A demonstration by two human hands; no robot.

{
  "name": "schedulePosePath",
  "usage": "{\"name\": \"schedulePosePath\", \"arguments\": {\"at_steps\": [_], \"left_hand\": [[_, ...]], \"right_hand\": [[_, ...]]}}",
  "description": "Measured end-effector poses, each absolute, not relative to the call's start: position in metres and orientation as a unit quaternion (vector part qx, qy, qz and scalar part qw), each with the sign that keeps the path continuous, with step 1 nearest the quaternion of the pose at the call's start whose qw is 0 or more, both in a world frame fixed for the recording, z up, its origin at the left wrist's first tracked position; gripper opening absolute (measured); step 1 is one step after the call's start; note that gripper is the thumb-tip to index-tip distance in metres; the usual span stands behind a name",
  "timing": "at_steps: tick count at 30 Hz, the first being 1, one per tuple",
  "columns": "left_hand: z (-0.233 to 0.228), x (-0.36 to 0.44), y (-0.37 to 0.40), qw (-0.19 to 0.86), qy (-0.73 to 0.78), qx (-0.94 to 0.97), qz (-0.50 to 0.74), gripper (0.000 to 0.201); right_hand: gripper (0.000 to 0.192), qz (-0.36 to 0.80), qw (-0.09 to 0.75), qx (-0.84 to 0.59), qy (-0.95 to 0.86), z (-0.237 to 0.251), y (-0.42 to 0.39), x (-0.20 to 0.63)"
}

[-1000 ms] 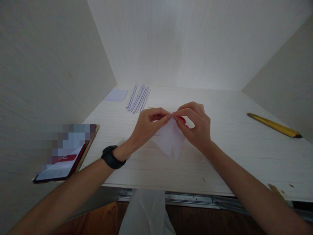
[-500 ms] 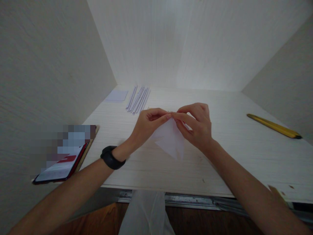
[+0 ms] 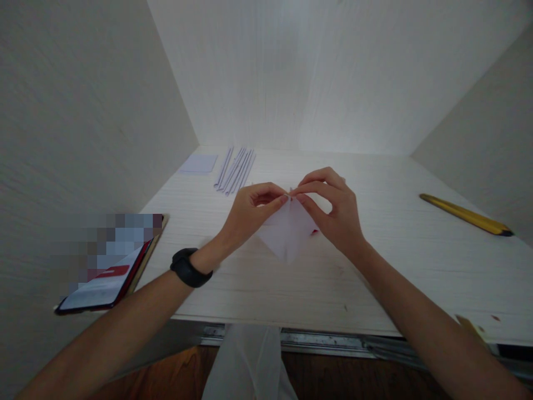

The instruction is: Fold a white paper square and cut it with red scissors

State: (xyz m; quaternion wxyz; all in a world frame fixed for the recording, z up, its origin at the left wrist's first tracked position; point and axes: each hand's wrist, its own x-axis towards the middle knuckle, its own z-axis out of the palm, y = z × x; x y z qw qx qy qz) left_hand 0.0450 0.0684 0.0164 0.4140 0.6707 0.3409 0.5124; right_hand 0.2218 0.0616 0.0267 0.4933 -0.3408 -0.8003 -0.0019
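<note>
both hands lifted slightly, left hand (image 3: 250, 214) and right hand (image 3: 335, 211) grip pinched on folded paper (image 3: 287, 236)

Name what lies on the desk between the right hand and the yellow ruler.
Nothing: in the head view, bare desk separates the right hand from the yellow ruler.

A pale wood-grain desk (image 3: 416, 266) sits boxed in by three panels of the same finish — one on the left (image 3: 83, 122), one at the back (image 3: 325, 72), one on the right (image 3: 487, 133). Light falls brightest on the back panel, the side ones dimmer. Below the desk's near edge runs a metal rail (image 3: 333, 340) — under it, brown wooden floor (image 3: 166, 378).
</note>
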Motion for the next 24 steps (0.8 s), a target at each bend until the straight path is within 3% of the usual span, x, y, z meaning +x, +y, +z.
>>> {"name": "schedulePosePath", "arguments": {"at_steps": [9, 24], "left_hand": [[0.0174, 0.0443, 0.0677, 0.353, 0.363, 0.709, 0.491, 0.013], [0.0238, 0.0474, 0.0609, 0.276, 0.380, 0.741, 0.479, 0.012]], "right_hand": [[0.004, 0.105, 0.499, -0.341, -0.790, 0.0235, 0.0703, 0.2212], [0.007, 0.114, 0.498, -0.348, -0.786, 0.0216, 0.0692, 0.2209]]}}
